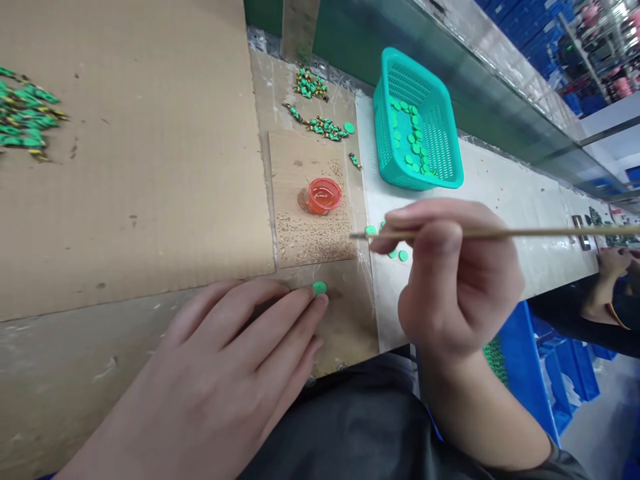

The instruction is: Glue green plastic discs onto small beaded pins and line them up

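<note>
My right hand is closed in a pen-like pinch around a thin brush. The grey tip points left, over the edge of a speckled cardboard square. On that square stands a small red cup with liquid in it. My left hand lies palm down, its fingertips pressed together against a small green disc on the worktop, just below the square. Several more green discs lie on the white surface, partly behind my right hand.
A teal basket holding green discs stands at the back. Small green, black and yellow pieces lie in piles behind the cup and at far left. A large cardboard sheet covers the left side. Another person's hand is at far right.
</note>
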Available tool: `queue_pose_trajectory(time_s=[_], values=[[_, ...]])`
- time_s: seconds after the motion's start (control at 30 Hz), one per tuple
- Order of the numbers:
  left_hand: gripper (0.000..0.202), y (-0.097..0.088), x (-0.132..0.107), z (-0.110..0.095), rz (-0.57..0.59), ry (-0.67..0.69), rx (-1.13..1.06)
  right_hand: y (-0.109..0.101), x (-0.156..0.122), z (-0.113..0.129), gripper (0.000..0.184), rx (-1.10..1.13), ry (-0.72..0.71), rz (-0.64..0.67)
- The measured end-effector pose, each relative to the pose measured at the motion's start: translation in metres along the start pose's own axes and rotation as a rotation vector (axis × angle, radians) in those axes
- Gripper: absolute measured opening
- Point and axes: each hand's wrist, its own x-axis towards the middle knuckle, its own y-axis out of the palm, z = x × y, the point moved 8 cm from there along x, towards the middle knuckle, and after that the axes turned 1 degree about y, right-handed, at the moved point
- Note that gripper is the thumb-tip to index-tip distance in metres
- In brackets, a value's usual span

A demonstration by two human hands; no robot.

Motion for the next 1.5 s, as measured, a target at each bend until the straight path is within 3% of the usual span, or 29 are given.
queue_pose_trajectory(time_s=[0.1,0.3,0.43,0.8,1.0,1.2,1.4,1.5], values=[[0.033,-0.002,0.004,-0.002,-0.013,0.019,0.016,-0.001,0.026,0.0,0.018,0.038,-0.063,-0.06],[0.034,-0.001,0.005,-0.003,-0.023,0.043,0.033,0.028,0.051,-0.019,0.03,-0.083,-0.154,0.061],[0.034,0.0,0.002,-0.001,-0.036,0.02,0.022,0.039,0.05,-0.029,0.031,-0.101,-0.143,0.116],[0.034,0.004,-0.005,0.003,-0.041,-0.04,-0.038,0.045,0.051,-0.035,0.032,-0.102,-0.12,0.141],[0.034,-0.001,0.002,-0.002,-0.041,0.043,0.04,0.04,0.051,-0.028,0.031,-0.102,-0.189,0.066],[0.032,-0.001,0.003,-0.001,-0.043,0.035,0.035,0.025,0.043,-0.012,0.033,-0.127,-0.164,0.024],[0.032,-0.001,0.002,-0.001,-0.036,0.04,0.043,0.033,0.028,-0.013,0.028,-0.064,-0.135,0.221],[0.031,-0.001,0.003,-0.002,-0.036,0.048,0.045,0.039,0.025,-0.021,0.03,-0.083,-0.102,0.241]])
